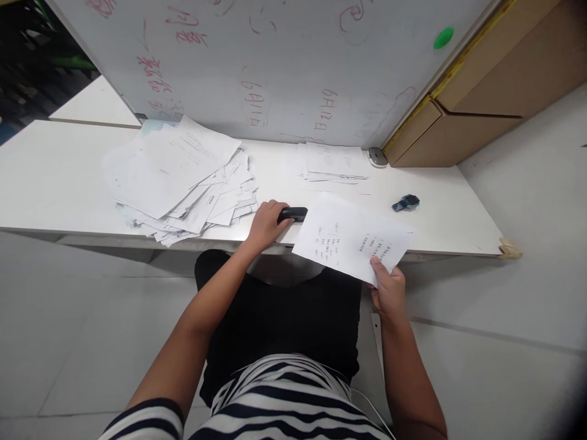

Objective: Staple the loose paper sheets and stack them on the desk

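Right hand (pixel 389 288) pinches a printed white sheet (pixel 351 237); left hand (pixel 266 223) grips a black stapler (pixel 292 214).

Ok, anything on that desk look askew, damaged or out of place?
Yes. The big paper pile left of the left hand is fanned out untidily, sheets overhanging the table front edge. The table's right front corner looks chipped. The stapler and the sheet in the right hand look fine.
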The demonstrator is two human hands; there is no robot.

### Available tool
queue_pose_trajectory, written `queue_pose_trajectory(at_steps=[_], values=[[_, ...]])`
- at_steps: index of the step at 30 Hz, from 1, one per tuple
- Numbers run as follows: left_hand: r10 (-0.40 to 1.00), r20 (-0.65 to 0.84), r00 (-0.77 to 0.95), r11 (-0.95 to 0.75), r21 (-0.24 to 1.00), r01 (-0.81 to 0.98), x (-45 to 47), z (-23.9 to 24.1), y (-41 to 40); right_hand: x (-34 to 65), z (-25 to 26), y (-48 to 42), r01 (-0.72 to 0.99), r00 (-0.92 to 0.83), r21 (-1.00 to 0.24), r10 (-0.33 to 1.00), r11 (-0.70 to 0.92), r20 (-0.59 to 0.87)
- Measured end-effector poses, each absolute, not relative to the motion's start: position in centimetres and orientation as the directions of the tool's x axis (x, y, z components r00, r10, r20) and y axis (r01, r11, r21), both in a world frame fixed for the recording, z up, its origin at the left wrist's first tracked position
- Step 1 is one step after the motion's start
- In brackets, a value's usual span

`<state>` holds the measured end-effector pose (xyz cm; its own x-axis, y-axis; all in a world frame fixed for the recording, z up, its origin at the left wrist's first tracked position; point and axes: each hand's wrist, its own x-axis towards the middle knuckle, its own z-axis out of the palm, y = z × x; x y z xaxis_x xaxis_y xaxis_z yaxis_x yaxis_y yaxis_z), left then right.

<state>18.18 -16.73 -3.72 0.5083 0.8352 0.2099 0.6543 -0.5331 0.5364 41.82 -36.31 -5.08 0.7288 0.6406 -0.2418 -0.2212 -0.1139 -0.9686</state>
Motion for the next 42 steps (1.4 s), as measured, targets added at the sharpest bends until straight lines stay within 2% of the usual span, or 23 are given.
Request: queue_pose_trajectory(at_steps=[5, 10, 14, 18, 20, 22, 30, 34, 38, 42], values=[[0.838, 0.212, 0.503, -0.532, 0.521, 0.667, 18.3, -3.9, -16.7, 42.9, -4.1, -33.5, -0.200, 0.769, -0.979, 0.613, -0.039, -0.181], [0.819, 0.260, 0.511, -0.567, 0.503, 0.653, 18.2, -4.2, -16.5, 46.4, -3.7, -27.9, -0.076, 0.838, -0.991, 0.545, 0.107, -0.006], [0.805, 0.292, 0.517, -0.590, 0.494, 0.639, 18.2, -4.4, -16.2, 49.7, -3.1, -21.3, 0.005, 0.752, -0.990, 0.653, 0.139, 0.096], [0.802, 0.294, 0.521, -0.591, 0.520, 0.617, 18.3, -4.4, -15.7, 52.0, -2.5, -13.4, 0.202, 0.621, -0.979, 0.777, -0.026, 0.107], [0.797, 0.276, 0.537, -0.593, 0.526, 0.609, 18.2, -4.3, -15.5, 52.7, -2.4, -10.1, 0.414, 0.593, -0.894, 0.796, -0.169, 0.124], [0.789, 0.266, 0.553, -0.600, 0.527, 0.602, 18.1, -4.2, -15.3, 53.2, -2.7, -7.7, 0.509, 0.585, -0.829, 0.799, -0.230, 0.137], [0.792, 0.269, 0.548, -0.594, 0.546, 0.591, 18.1, -4.5, -15.0, 54.6, -4.5, -4.5, 0.629, 0.618, -0.676, 0.774, -0.384, 0.136], [0.796, 0.269, 0.542, -0.588, 0.555, 0.588, 18.0, -4.5, -15.0, 53.8, -4.5, -5.0, 0.757, 0.620, -0.451, 0.736, -0.472, 0.270], [0.794, 0.269, 0.544, -0.590, 0.556, 0.585, 18.1, -4.5, -14.9, 52.3, -4.5, -7.6, 0.881, 0.472, -0.253, 0.749, -0.399, 0.465], [0.800, 0.268, 0.537, -0.584, 0.553, 0.594, 18.2, -4.5, -14.9, 50.7, -4.9, -12.3, 0.936, 0.351, -0.194, 0.812, -0.294, 0.466]])
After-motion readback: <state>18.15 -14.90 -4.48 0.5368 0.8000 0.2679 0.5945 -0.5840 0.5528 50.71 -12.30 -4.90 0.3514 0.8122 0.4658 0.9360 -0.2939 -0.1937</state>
